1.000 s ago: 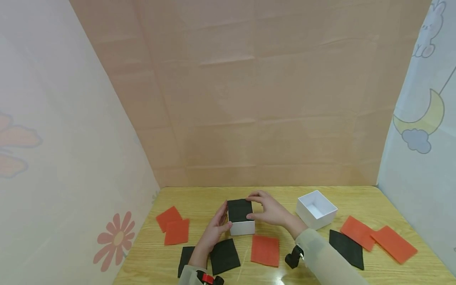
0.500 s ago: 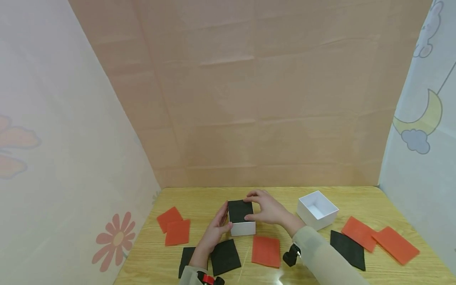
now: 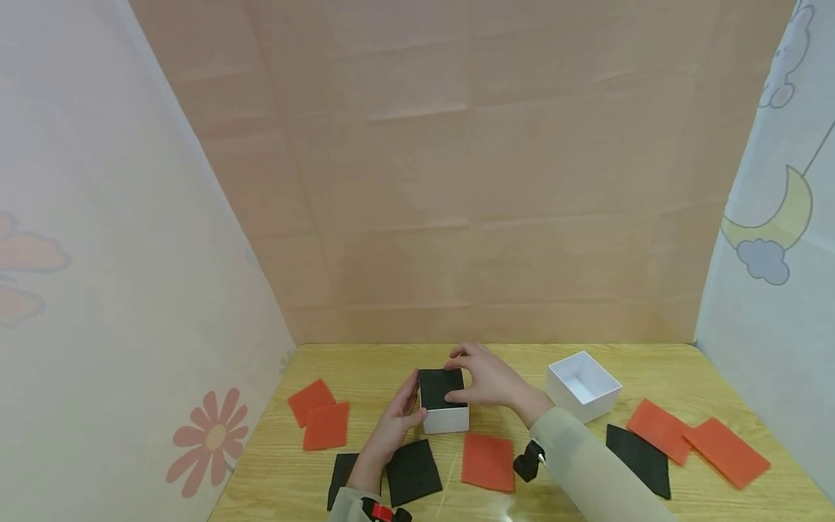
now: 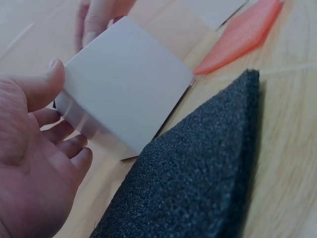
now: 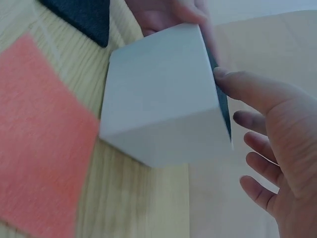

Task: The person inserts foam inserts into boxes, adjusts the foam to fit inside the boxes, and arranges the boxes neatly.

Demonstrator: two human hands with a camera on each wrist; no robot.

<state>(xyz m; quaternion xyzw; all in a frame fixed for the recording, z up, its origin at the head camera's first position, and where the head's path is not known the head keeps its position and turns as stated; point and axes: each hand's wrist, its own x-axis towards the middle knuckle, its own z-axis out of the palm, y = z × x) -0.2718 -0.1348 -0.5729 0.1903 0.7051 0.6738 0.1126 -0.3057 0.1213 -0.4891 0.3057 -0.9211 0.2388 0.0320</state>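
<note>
Between the hands stands a small white box [image 3: 446,420], its top covered by a square black foam sheet [image 3: 433,390] that sits inside the rim. My left hand [image 3: 393,424] grips the box's left side, thumb on the near corner and fingers along the side wall, as the left wrist view shows from close by. Over the foam's right part is my right hand [image 3: 485,377], its thumb touching the sheet and its index fingertip by the back edge. In the right wrist view its other fingers [image 5: 262,168] hang loosely bent beside the box.
A second white box [image 3: 583,388], open at the top, stands to the right. Red foam sheets lie at left [image 3: 326,426], in front [image 3: 488,462] and at right [image 3: 727,451]. Black foam sheets lie in front [image 3: 414,473] and at right [image 3: 639,458].
My right hand has shifted slightly left over the foam, thumb and index moving further across it. My left hand keeps its grip on the box.
</note>
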